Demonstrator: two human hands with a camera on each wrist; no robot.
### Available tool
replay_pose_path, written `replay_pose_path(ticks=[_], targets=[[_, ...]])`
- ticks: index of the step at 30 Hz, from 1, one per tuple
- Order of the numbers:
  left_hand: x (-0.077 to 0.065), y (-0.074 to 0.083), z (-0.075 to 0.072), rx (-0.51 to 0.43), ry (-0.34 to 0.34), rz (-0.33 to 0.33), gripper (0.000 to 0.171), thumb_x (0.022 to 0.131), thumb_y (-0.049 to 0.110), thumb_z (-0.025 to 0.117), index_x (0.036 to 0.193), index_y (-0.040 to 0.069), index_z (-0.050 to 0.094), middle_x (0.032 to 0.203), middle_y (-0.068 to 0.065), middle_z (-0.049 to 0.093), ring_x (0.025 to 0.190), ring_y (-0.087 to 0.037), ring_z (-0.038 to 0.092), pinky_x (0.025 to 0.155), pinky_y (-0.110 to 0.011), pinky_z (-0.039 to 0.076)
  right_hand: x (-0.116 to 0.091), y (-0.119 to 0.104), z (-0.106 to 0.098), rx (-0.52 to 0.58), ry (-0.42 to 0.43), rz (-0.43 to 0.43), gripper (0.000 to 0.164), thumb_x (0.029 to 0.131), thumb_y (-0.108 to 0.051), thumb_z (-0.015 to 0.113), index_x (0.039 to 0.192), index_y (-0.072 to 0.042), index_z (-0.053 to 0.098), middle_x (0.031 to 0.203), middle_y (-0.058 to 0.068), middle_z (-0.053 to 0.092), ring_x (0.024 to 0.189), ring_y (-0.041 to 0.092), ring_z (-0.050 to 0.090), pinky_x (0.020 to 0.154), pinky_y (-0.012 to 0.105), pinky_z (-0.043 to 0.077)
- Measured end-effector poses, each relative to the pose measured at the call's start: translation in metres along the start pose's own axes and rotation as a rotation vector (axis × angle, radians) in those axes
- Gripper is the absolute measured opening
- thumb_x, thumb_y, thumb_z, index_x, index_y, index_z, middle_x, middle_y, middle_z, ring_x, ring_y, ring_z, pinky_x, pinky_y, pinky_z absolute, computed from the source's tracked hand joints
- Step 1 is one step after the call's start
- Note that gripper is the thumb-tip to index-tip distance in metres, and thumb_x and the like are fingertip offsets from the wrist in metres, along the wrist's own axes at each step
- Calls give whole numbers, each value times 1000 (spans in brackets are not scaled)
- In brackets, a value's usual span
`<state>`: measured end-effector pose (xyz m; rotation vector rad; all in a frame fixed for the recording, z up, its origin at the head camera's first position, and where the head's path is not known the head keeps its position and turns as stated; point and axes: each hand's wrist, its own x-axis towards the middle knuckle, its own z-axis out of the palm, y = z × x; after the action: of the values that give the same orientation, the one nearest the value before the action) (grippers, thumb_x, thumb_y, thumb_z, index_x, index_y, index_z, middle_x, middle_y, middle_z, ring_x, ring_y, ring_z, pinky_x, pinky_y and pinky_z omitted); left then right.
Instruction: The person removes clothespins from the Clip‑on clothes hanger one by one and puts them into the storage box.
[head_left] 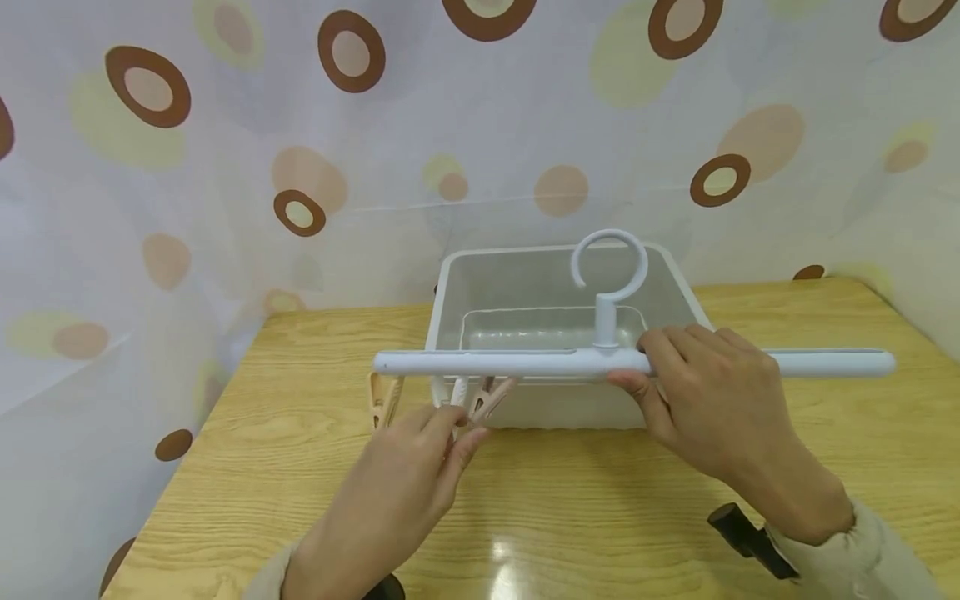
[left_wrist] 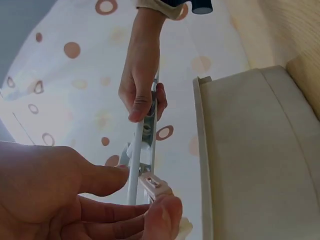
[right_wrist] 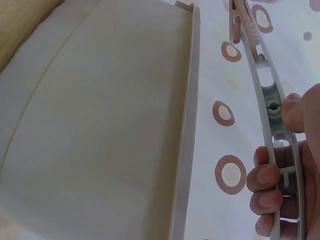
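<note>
A pale blue-white hanger (head_left: 517,363) with a round hook stands level in front of a box. My right hand (head_left: 712,392) grips its bar just right of the hook; in the right wrist view, the fingers (right_wrist: 265,187) curl round the hollow underside. From the bar's left half hang a tan clip (head_left: 386,400), a white clip (head_left: 457,392) and a pinkish clip (head_left: 491,398). Below the bar, my left hand (head_left: 401,475) has its thumb and forefinger at the white clip's lower end, partly hiding it. The left wrist view shows the pinkish clip (left_wrist: 156,185) beside the fingertips.
Behind the hanger, a light grey plastic box (head_left: 570,407) stands on the wood-grain table (head_left: 300,417) near its back edge. A white cloth with brown and beige spots (head_left: 487,108) hangs behind the table. Dark camera mounts (head_left: 750,542) sit by both wrists.
</note>
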<state>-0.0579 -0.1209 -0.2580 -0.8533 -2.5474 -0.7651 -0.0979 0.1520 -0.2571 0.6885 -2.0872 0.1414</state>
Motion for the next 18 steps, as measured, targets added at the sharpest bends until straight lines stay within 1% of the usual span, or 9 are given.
replay_pose_path(ticks=[2, 4, 6, 8, 11, 12, 14, 16, 18], targets=[[1, -1, 1, -50, -88, -93, 19, 99, 19, 55, 90, 3, 62, 64, 6, 46, 52, -3, 38, 44, -18, 38, 0, 0, -1, -8, 1, 3, 59, 102, -53, 30, 65, -7, 38, 53, -1, 33, 43, 20, 38, 41, 34, 30], [3, -2, 1, -95, -153, -140, 25, 103, 21, 47, 94, 2, 61, 59, 7, 40, 47, -1, 33, 40, -19, 36, 1, -1, -2, -19, 4, 9, 61, 101, -54, 29, 65, -7, 37, 52, -1, 31, 42, 19, 35, 41, 33, 28], [6, -6, 1, -131, -177, -151, 27, 104, 21, 44, 100, 0, 61, 58, 7, 37, 45, 0, 31, 38, -19, 35, 2, -1, -3, -25, 9, 19, 61, 101, -55, 29, 64, -6, 38, 52, -2, 30, 42, 18, 32, 40, 32, 25], [8, -11, -1, -168, -191, -154, 25, 104, 19, 44, 104, 0, 60, 58, 7, 37, 44, 1, 33, 38, -19, 36, 3, -1, -3, -31, 8, 25, 62, 101, -55, 28, 64, -6, 38, 52, -3, 28, 41, 17, 29, 39, 29, 21], [11, -16, -1, -291, -226, -166, 24, 104, 21, 43, 112, 3, 58, 66, 2, 45, 46, 3, 46, 41, -21, 42, 4, -4, -5, -28, 3, 33, 63, 101, -56, 26, 63, -7, 37, 52, -4, 25, 41, 14, 25, 39, 27, 18], [12, -17, 1, -346, -231, -170, 26, 104, 22, 42, 114, 3, 57, 71, -1, 51, 48, 2, 51, 43, -21, 46, 5, -5, -5, -24, 2, 30, 63, 101, -56, 26, 63, -7, 37, 52, -5, 25, 41, 13, 24, 39, 27, 18], [13, -18, 6, -484, -241, -180, 29, 105, 24, 40, 123, 6, 54, 89, -9, 60, 58, -4, 62, 49, -24, 52, 5, -7, -6, -17, 3, 24, 62, 101, -56, 26, 64, -7, 37, 53, -5, 24, 42, 12, 23, 39, 26, 17], [13, -16, 14, -710, -249, -193, 35, 106, 25, 37, 130, 4, 50, 106, -17, 61, 74, -19, 69, 56, -30, 57, 6, -9, -8, -11, 12, 24, 63, 101, -56, 26, 64, -7, 37, 53, -5, 24, 42, 12, 22, 39, 26, 17], [14, -13, 24, -942, -246, -207, 39, 106, 25, 35, 135, 1, 47, 117, -23, 59, 88, -33, 67, 61, -37, 58, 6, -10, -9, -8, 20, 29, 63, 101, -56, 27, 64, -6, 39, 52, -4, 26, 42, 12, 22, 38, 27, 17]])
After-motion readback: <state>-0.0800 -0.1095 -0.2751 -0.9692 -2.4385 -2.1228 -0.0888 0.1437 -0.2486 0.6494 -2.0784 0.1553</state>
